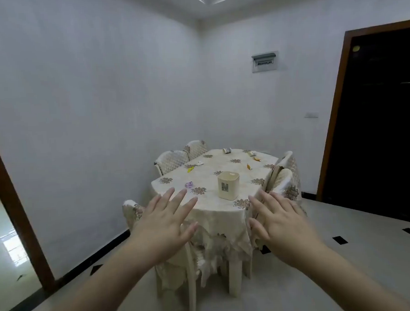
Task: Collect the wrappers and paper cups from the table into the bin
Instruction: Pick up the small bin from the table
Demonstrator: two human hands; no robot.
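Observation:
A cream bin (228, 185) stands upright near the front of the table (216, 209), which wears a floral cream cloth. Wrappers lie scattered on the cloth: a purple one (189, 185) at the front left, a yellow one (190, 169) and a white one (198, 163) behind it, two orange ones (248, 166) (257, 158) at the right. A paper cup (227, 150) lies on its side at the far end, another (251, 153) to its right. My left hand (166, 222) and right hand (279, 219) are held out in the air before the table, palms down, fingers spread, holding nothing.
Quilted covered chairs stand around the table: two at the far left (172, 160), two at the right (284, 175), one at the near left corner (132, 210). A dark doorway (378, 127) is at the right, another opening (3, 225) at the left. The floor is pale tile.

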